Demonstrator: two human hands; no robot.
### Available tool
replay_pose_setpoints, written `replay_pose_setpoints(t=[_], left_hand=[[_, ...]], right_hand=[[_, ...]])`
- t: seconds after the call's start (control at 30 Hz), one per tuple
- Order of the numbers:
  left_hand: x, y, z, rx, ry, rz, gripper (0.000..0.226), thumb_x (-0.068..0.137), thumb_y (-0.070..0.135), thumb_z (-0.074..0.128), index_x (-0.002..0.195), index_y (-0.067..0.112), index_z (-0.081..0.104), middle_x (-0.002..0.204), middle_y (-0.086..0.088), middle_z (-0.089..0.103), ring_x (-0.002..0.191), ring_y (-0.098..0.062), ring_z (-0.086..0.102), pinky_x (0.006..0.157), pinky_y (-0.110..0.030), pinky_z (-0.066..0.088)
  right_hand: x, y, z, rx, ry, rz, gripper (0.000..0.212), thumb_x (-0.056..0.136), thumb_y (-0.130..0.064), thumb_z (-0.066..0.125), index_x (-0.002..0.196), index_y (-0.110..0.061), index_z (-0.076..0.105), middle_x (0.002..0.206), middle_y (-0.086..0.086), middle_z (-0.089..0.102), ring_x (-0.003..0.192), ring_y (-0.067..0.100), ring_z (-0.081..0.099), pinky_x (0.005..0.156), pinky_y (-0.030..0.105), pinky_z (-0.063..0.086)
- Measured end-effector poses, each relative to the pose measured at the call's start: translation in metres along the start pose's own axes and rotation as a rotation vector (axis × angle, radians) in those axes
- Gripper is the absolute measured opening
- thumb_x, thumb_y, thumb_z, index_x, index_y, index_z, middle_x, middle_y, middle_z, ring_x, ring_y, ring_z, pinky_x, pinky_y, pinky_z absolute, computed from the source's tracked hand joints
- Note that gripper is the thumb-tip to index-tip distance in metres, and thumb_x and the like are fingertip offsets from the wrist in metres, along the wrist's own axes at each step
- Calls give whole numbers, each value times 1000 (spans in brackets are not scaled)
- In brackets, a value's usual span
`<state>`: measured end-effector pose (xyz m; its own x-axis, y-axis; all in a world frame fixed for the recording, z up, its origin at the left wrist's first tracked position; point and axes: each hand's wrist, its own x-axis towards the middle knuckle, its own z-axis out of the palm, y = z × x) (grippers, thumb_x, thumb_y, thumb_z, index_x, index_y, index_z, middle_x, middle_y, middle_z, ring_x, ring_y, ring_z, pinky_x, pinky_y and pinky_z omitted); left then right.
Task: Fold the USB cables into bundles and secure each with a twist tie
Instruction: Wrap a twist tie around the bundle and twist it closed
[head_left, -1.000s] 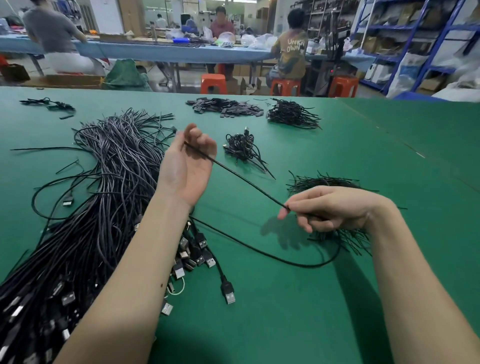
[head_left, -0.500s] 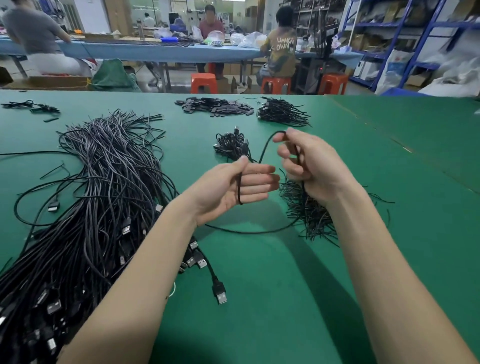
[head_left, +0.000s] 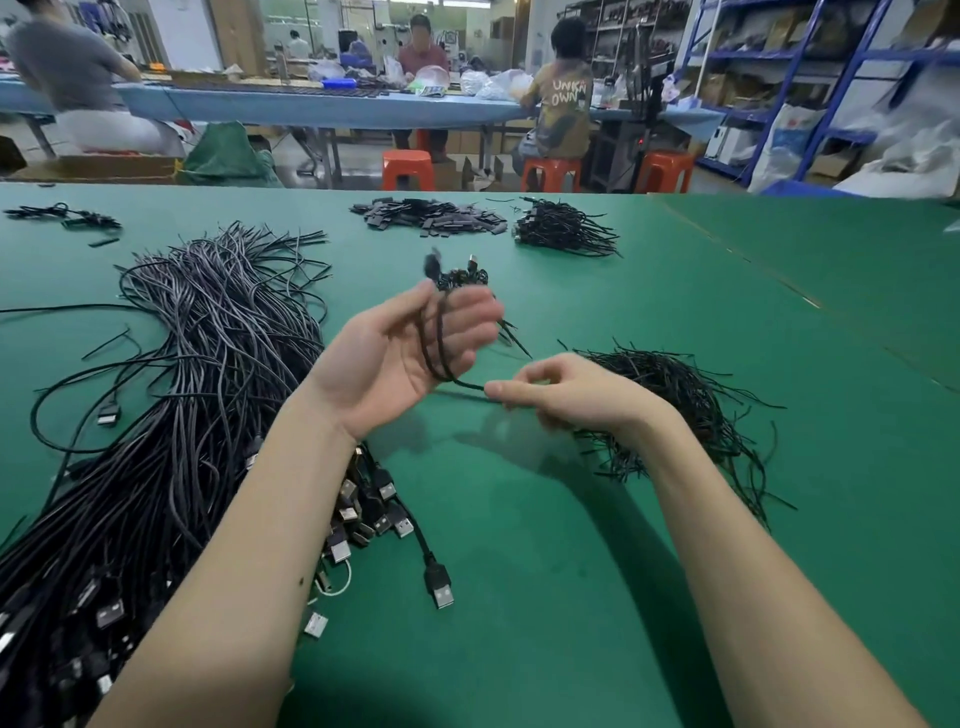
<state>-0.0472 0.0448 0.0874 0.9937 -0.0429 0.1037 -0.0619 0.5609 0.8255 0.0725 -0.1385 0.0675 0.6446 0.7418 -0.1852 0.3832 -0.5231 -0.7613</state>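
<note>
1. Two hands: left hand (head_left: 410, 353) grips one looped USB cable (head_left: 441, 338) above the bench (head_left: 571, 571); right hand (head_left: 566, 397) pinches its tail.
2. One loose-cable heap (head_left: 171, 415) left, one twist-tie pile (head_left: 685, 400) right.

Your two forearms reach into view from the bottom edge, both bare from the lowest visible point to the wrist: no sleeve or cuff shows on either one. Your left hand (head_left: 400, 358) wears no glove, no ring and no watch or band at the wrist, and its fingertips are smeared by motion blur. A small dark mole sits on the inner side of your left forearm, about midway along its visible length. Your right hand (head_left: 558, 397) is likewise ungloved, with nothing on its fingers and nothing worn round the wrist.
</note>
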Motion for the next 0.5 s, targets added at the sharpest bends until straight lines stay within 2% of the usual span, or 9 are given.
replay_pose_setpoints(t=[0.03, 0.1, 0.17, 0.23, 0.33, 0.4, 0.5], left_hand=[[1, -1, 2, 138, -1, -41, 53, 104, 32, 32, 102, 8, 79, 104, -11, 76, 88, -16, 75, 69, -24, 59], [4, -6, 6, 391, -11, -140, 55, 106, 34, 31, 100, 5, 77, 105, -17, 75, 93, -23, 75, 70, -26, 60], [9, -14, 9, 550, 31, -186, 52, 108, 32, 29, 107, 1, 71, 109, -20, 73, 101, -28, 73, 78, -30, 60], [16, -21, 10, 613, 178, -117, 49, 110, 29, 29, 109, -3, 66, 106, -17, 74, 102, -28, 72, 86, -32, 60], [24, -25, 8, 583, 392, 63, 43, 110, 26, 33, 102, -5, 62, 95, -23, 68, 98, -35, 66, 95, -38, 57], [25, -22, 4, 447, 425, 146, 45, 110, 26, 30, 101, -2, 64, 104, -26, 69, 101, -33, 66, 99, -43, 53], [20, -12, -5, 61, 362, 198, 49, 110, 29, 23, 122, -2, 59, 120, -19, 70, 111, -25, 68, 98, -37, 54]], right_hand=[[2, -1, 1, 49, 143, -38, 43, 79, -63, 74, 88, -22, 70, 60, -8, 50, 53, 10, 41, 52, 24, 32], [7, -8, 2, 281, 348, -121, 21, 88, -40, 73, 94, -22, 64, 64, -4, 50, 53, 11, 39, 54, 26, 32], [6, -21, 0, 460, 385, -187, 7, 97, -21, 65, 96, -21, 58, 67, -4, 60, 51, 8, 42, 54, 22, 38], [3, -33, 2, 464, 336, -282, 11, 101, -13, 57, 94, -22, 55, 76, -5, 68, 50, 3, 48, 51, 15, 41], [-2, -44, 12, 297, 309, -391, 16, 101, -8, 54, 93, -22, 57, 88, -1, 64, 58, 7, 58, 58, 21, 48], [-4, -46, 18, 364, 154, -405, 16, 100, -4, 54, 92, -18, 58, 93, 1, 62, 59, 12, 54, 59, 22, 44], [-7, -40, 18, 424, -181, -352, 13, 101, -2, 53, 96, -13, 57, 90, 1, 60, 73, 19, 58, 74, 30, 47]])
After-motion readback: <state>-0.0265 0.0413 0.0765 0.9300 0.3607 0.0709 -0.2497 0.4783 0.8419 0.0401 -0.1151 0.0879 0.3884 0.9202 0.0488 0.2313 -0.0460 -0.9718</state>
